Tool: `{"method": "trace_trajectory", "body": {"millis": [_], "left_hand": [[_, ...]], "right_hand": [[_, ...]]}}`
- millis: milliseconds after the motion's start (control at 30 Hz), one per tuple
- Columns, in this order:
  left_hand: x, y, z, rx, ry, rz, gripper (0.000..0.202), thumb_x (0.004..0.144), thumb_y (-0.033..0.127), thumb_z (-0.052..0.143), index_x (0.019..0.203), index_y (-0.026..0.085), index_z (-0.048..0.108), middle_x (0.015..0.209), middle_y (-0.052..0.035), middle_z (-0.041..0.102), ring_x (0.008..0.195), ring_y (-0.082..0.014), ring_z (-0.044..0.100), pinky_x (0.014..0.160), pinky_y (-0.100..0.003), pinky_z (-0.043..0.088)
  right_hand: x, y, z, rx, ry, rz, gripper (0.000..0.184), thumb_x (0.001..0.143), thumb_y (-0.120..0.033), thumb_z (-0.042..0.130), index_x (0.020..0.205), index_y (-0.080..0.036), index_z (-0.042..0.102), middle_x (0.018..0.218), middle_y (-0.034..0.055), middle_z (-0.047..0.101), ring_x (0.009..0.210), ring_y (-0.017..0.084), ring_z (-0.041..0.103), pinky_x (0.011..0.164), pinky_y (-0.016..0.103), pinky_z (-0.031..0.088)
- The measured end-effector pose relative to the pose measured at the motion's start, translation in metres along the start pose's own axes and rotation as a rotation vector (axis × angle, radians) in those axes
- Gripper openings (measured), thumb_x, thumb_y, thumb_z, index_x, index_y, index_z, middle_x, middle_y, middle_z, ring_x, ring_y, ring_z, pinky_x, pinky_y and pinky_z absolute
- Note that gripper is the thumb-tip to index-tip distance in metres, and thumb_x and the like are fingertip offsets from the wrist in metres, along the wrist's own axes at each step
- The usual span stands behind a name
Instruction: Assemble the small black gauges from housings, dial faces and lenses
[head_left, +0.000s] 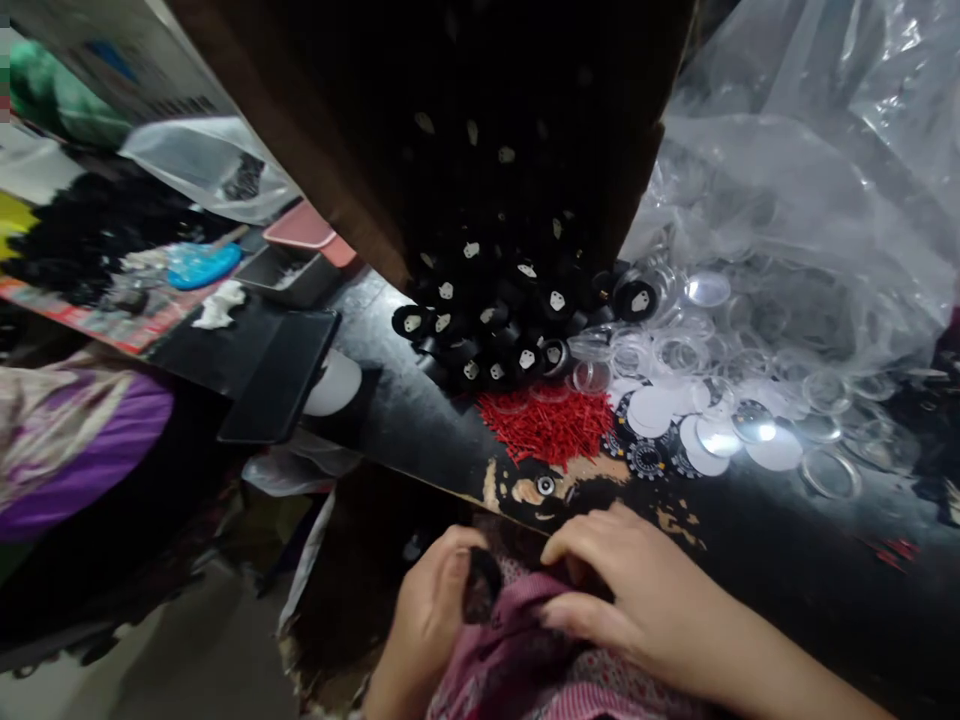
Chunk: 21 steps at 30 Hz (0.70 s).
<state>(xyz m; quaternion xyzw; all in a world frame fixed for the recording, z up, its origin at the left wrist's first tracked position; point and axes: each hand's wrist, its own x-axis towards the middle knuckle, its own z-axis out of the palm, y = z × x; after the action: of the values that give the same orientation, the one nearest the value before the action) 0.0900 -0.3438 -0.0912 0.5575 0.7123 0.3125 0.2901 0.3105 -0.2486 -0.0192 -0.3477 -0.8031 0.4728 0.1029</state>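
My left hand (431,600) is closed around a small dark round case (481,585), held just below the table's front edge. Its inside looks dark and blurred. Across from it, my right hand (607,580) has thumb and fingers curved but apart, with no object visible between them. Pink patterned cloth (517,630) lies under both hands. Past the table edge, a pile of thin red pins (551,425) sits in front of a heap of black round cases (495,340) with whitish metal bits inside. Near the edge lies a small ring-shaped part (545,486).
A large dark box (525,80) opens toward the cases. To the right are clear plastic rings (682,352), white discs (651,412), black printed dials (646,458) and a plastic bag (787,200). Leftward stand a grey tray (289,275) and a black flat slab (281,375).
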Motion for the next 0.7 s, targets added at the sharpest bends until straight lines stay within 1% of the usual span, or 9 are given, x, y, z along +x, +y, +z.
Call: {"method": "trace_trajectory", "body": {"millis": [100, 167, 233, 333, 400, 467, 567, 633, 700], "left_hand": [[-0.004, -0.031, -0.023, 0.138, 0.144, -0.034, 0.026, 0.087, 0.042, 0.053, 0.093, 0.022, 0.069, 0.091, -0.0077, 0.068, 0.087, -0.0271, 0.062, 0.081, -0.042, 0.047], [0.008, -0.029, -0.033, 0.173, 0.239, 0.001, 0.026, 0.085, 0.039, 0.056, 0.103, 0.023, 0.068, 0.107, -0.0101, 0.066, 0.104, -0.0302, 0.058, 0.095, -0.049, 0.041], [0.035, -0.016, -0.038, 0.161, 0.318, 0.056, 0.027, 0.089, 0.035, 0.051, 0.11, 0.024, 0.064, 0.113, -0.0095, 0.063, 0.111, -0.0272, 0.056, 0.102, -0.047, 0.039], [0.096, 0.001, -0.039, 0.105, 0.4, 0.095, 0.036, 0.091, 0.036, 0.05, 0.124, 0.022, 0.055, 0.121, -0.0101, 0.06, 0.113, -0.0241, 0.056, 0.102, -0.043, 0.042], [0.133, 0.002, -0.039, 0.062, 0.418, 0.098, 0.044, 0.087, 0.035, 0.057, 0.128, 0.021, 0.051, 0.126, -0.0117, 0.057, 0.118, -0.0256, 0.054, 0.104, -0.044, 0.041], [0.156, -0.002, -0.038, 0.02, 0.425, 0.095, 0.046, 0.084, 0.033, 0.062, 0.127, 0.021, 0.052, 0.126, -0.0117, 0.058, 0.118, -0.0268, 0.055, 0.105, -0.046, 0.041], [0.157, -0.003, -0.038, -0.054, 0.465, 0.073, 0.044, 0.082, 0.031, 0.064, 0.124, 0.02, 0.052, 0.124, -0.0121, 0.058, 0.117, -0.0265, 0.056, 0.104, -0.046, 0.042], [0.137, 0.008, -0.035, -0.114, 0.504, 0.059, 0.047, 0.084, 0.032, 0.062, 0.127, 0.021, 0.047, 0.129, -0.0129, 0.055, 0.12, -0.025, 0.055, 0.105, -0.043, 0.043], [0.107, 0.029, -0.022, -0.212, 0.476, 0.043, 0.048, 0.087, 0.033, 0.06, 0.131, 0.024, 0.042, 0.133, -0.0109, 0.053, 0.123, -0.0223, 0.054, 0.105, -0.038, 0.044]], "right_hand": [[0.001, 0.003, -0.006, 0.037, 0.056, 0.061, 0.011, 0.094, -0.033, 0.054, 0.095, -0.025, 0.061, 0.081, -0.0036, 0.064, 0.076, 0.016, 0.055, 0.07, 0.028, 0.034], [0.005, 0.003, -0.004, 0.03, 0.068, 0.04, 0.012, 0.094, -0.029, 0.053, 0.088, -0.024, 0.061, 0.082, -0.0032, 0.066, 0.078, 0.016, 0.056, 0.072, 0.028, 0.035], [0.009, 0.002, 0.0, 0.009, 0.042, -0.005, 0.013, 0.094, -0.026, 0.053, 0.084, -0.023, 0.061, 0.083, -0.0033, 0.067, 0.078, 0.016, 0.057, 0.073, 0.029, 0.036], [0.01, 0.003, 0.005, -0.011, 0.06, 0.015, 0.015, 0.094, -0.023, 0.05, 0.084, -0.023, 0.062, 0.083, -0.0018, 0.067, 0.078, 0.017, 0.058, 0.073, 0.029, 0.038], [0.009, 0.007, 0.005, -0.018, 0.087, 0.045, 0.018, 0.094, -0.022, 0.048, 0.084, -0.022, 0.063, 0.083, -0.0005, 0.067, 0.078, 0.017, 0.058, 0.072, 0.03, 0.039], [0.007, 0.014, 0.005, -0.016, 0.107, 0.048, 0.02, 0.095, -0.023, 0.047, 0.082, -0.021, 0.062, 0.081, 0.0, 0.066, 0.077, 0.017, 0.059, 0.071, 0.03, 0.04], [0.008, 0.023, 0.006, 0.025, 0.134, 0.041, 0.023, 0.095, -0.025, 0.045, 0.08, -0.021, 0.061, 0.078, 0.0002, 0.065, 0.074, 0.017, 0.059, 0.068, 0.029, 0.042], [0.011, 0.025, 0.007, 0.063, 0.164, 0.032, 0.022, 0.096, -0.025, 0.044, 0.083, -0.022, 0.062, 0.079, 0.0008, 0.065, 0.074, 0.017, 0.06, 0.068, 0.029, 0.044], [0.015, 0.022, 0.009, 0.046, 0.235, 0.002, 0.016, 0.094, -0.025, 0.048, 0.099, -0.023, 0.063, 0.091, 0.0036, 0.067, 0.084, 0.019, 0.061, 0.075, 0.033, 0.047]]}}
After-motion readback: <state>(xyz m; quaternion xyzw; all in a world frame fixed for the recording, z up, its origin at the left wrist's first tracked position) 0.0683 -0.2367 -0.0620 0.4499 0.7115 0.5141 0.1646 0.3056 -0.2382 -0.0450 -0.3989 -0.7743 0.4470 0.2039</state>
